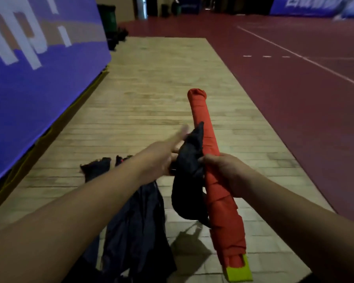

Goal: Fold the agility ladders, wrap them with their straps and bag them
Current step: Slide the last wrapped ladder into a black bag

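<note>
Ladder bundle (219, 205), bound in red strap (200, 111), is held above the wooden floor (151, 88), right hand (227, 174) clenched round its middle. Dark bag (189, 170) hangs against the bundle's left side, left hand (161, 158) touching it, blurred: grasp cannot be told.

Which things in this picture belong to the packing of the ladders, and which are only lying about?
For the job: folded ladder in its red strap, gripped by the right hand; dark bag at the blurred left hand; dark cloth on the floor, perhaps more bags.
Only lying about: green bin; blue banner.
</note>
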